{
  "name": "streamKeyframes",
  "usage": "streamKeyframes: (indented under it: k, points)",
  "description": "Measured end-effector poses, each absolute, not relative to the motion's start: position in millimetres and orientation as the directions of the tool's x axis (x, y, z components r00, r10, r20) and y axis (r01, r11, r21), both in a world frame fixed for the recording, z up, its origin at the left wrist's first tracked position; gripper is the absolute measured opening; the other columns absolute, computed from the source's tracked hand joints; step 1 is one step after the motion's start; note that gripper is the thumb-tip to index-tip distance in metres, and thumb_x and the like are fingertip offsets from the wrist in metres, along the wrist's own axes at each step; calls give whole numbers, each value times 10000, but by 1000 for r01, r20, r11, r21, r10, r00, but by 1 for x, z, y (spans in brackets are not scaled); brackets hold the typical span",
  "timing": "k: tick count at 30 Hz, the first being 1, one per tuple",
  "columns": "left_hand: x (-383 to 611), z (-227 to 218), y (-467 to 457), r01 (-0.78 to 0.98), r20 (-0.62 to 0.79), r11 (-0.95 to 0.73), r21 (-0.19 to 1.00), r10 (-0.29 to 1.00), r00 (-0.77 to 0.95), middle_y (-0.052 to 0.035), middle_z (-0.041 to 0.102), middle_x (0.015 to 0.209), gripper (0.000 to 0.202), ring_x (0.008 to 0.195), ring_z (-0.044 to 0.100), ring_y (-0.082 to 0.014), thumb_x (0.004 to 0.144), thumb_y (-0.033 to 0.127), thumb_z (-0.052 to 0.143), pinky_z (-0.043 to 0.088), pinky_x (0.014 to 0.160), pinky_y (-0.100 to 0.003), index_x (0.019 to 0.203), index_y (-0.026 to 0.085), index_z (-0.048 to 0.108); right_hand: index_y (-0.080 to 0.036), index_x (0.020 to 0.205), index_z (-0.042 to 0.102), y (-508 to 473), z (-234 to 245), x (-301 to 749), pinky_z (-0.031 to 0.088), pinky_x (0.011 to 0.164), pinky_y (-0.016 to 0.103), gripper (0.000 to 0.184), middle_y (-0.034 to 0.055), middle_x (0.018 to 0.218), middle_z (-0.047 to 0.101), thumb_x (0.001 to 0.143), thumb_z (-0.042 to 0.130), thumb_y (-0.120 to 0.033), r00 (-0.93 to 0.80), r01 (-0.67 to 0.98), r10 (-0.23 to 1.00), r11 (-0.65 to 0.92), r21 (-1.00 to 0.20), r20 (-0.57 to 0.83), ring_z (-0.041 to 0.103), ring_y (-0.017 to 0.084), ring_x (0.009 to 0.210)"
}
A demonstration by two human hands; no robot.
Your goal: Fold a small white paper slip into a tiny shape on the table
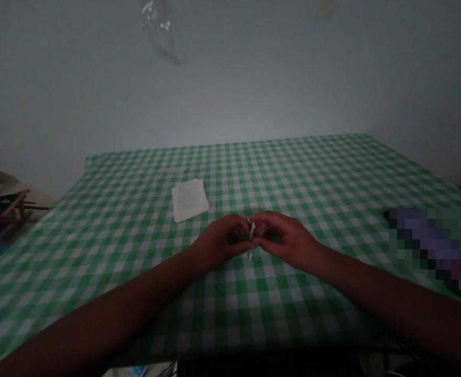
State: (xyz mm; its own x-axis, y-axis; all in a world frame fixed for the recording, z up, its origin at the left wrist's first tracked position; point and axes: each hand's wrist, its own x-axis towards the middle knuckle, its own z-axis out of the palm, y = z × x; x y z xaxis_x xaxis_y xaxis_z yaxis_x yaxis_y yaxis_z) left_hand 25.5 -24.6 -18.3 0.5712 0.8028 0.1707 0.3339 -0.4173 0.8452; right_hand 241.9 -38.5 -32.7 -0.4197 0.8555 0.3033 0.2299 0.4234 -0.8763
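Between my two hands is a small piece of folded white paper, pinched over the middle of the table. My left hand grips it from the left with thumb and fingertips. From the other side my right hand pinches the same paper, its fingertips nearly meeting those of the left. The fingers hide much of the paper, so its exact folded shape cannot be made out. Beyond my left hand lies a small stack of paper sheets with faint printed lines, its edges slightly uneven.
A green and white checkered tablecloth covers the table, which reaches a pale wall. At the right edge lies a dark purplish object, blurred by pixelation. A clear plastic bag hangs on the wall.
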Motion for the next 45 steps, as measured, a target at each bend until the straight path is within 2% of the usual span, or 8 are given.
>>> streamKeyframes:
  k: [5, 11, 16, 20, 25, 28, 34, 45]
  points:
    - [26, -15, -24, 369, 143, -413, 833, 805, 576, -18, 665, 974, 220, 798, 610, -141, 789, 287, 757, 487, 734, -278, 937, 201, 618, -267, 1085, 641, -37, -32, 238, 573, 745, 331, 256, 16, 978, 671, 838, 708, -260, -374, 245, 892, 360, -900, 255, 660, 157, 823]
    - [25, -16, -22, 372, 110, -387, 844, 803, 586, -11, 661, 947, 253, 757, 603, -129, 788, 309, 757, 480, 701, -267, 968, 199, 616, -249, 1064, 660, -36, -29, 238, 551, 698, 303, 241, 12, 950, 683, 830, 714, -242, -379, 250, 898, 333, -909, 225, 654, 146, 792]
    - [23, -17, -20, 362, 128, -408, 838, 793, 596, -9, 649, 938, 251, 749, 601, -127, 807, 325, 728, 485, 686, -265, 978, 197, 597, -243, 1089, 660, -37, -29, 239, 559, 702, 308, 273, 18, 964, 696, 821, 711, -224, -384, 219, 889, 350, -911, 249, 668, 153, 816]
    - [21, -16, -21, 399, 162, -467, 790, 785, 598, -19, 650, 983, 263, 695, 568, -109, 822, 313, 715, 492, 683, -277, 1016, 195, 582, -243, 1091, 656, -39, -26, 240, 562, 691, 310, 268, 27, 979, 705, 827, 684, -206, -373, 243, 884, 386, -890, 282, 674, 155, 812]
    - [18, -21, -22, 392, 280, -575, 718, 754, 595, -63, 641, 1120, 359, 1004, 620, -196, 823, 261, 698, 511, 911, -380, 1145, 200, 550, -240, 1090, 656, -41, -22, 242, 566, 731, 321, 241, 41, 1046, 714, 853, 648, -198, -390, 316, 848, 489, -813, 358, 673, 150, 818]
    - [17, -24, -21, 380, 312, -607, 698, 735, 602, -72, 626, 1176, 392, 1097, 606, -213, 839, 241, 671, 492, 980, -409, 1202, 214, 528, -247, 1092, 648, -42, -20, 243, 558, 784, 325, 226, 34, 1057, 712, 878, 614, -182, -415, 341, 800, 579, -740, 435, 669, 154, 883]
    - [16, -21, -21, 368, 351, -688, 625, 670, 654, -72, 618, 1171, 390, 1097, 583, -211, 855, 190, 619, 476, 990, -409, 1230, 209, 511, -268, 1098, 637, -40, -17, 247, 548, 825, 347, 253, 22, 1018, 701, 885, 584, -142, -494, 380, 733, 665, -643, 467, 660, 171, 943]
    - [12, -20, -16, 373, 298, -720, 586, 619, 727, -45, 640, 1120, 349, 1099, 562, -220, 810, 156, 590, 449, 1006, -418, 1151, 228, 566, -260, 1095, 633, -37, -21, 250, 535, 902, 381, 320, 26, 1039, 706, 857, 560, -59, -613, 298, 638, 733, -611, 466, 637, 177, 1015]
